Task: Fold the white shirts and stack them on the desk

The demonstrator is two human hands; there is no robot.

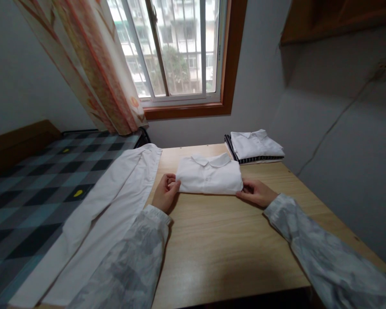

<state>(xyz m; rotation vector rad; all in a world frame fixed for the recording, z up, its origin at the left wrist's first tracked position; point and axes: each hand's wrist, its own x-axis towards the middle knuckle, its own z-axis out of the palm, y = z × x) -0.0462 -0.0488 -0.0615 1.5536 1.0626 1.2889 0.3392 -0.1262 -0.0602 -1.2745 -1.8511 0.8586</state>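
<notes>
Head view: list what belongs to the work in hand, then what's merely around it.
In the work:
folded shirt, held at either side by the left hand and right hand
table under it
likely the spread garment and clothes stack

Merely around:
bed
curtain
window
shelf
cable

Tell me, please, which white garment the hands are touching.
The folded shirt between left hand and right hand; neither touches the long garment or stacked shirt.

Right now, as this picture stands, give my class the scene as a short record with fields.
Left hand: holding the left edge of a folded white shirt
Right hand: holding that shirt's right edge
Surface: wooden table
Table's left side: white garment laid out lengthwise
Table's far right: folded white collared garment atop a striped one
Background: window, patterned curtain
</notes>
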